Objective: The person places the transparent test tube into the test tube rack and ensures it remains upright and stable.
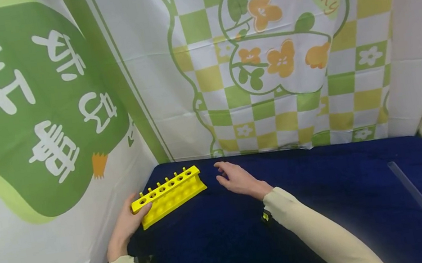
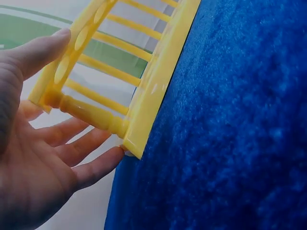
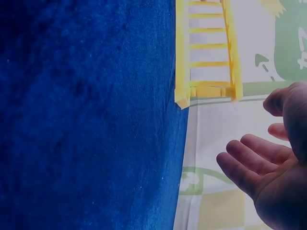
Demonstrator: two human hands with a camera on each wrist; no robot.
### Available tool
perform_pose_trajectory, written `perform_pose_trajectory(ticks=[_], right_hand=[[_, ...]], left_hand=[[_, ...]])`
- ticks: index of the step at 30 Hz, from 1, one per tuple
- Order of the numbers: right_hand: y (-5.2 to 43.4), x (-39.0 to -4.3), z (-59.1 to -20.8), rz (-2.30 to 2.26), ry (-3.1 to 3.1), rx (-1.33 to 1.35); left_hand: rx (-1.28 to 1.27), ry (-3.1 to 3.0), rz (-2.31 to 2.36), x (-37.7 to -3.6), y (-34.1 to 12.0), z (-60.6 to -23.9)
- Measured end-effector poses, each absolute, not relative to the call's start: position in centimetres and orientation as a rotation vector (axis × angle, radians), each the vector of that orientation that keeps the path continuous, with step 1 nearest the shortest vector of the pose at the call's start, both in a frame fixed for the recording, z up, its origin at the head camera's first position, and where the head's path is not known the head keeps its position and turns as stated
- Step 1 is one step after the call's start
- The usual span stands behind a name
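A yellow test tube rack with a row of round holes and short pegs stands at the left of the blue cloth. My left hand grips its near left end, thumb over the top bar; the left wrist view shows the thumb on the holed bar of the rack and the fingers behind its end post. To the right of the rack's far end, my right hand hovers with nothing in it. In the right wrist view its fingers are loosely bent, apart from the rack.
A clear test tube lies on the blue cloth at the right. A white and green printed curtain borders the table on the left, and a checked one hangs behind it.
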State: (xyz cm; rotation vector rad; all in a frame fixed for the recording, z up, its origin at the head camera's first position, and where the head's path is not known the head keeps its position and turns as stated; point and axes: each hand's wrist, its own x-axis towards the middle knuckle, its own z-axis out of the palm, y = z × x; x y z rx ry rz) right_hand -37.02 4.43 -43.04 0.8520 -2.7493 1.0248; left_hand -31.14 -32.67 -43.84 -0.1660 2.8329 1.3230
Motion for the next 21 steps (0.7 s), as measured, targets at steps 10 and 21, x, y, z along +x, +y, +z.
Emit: perform_pose_trajectory(ticks=[10,21], right_hand=[[3.6,-37.0,-43.4,0.955,-2.77,0.857],[2.9,-37.0,-43.9,0.963,-2.781,0.847]], left_hand=[[-0.194,2.745,1.609,-31.1,-33.5,-44.8],[-0.244,2.732,1.733,-31.1,-34.0,-45.3]])
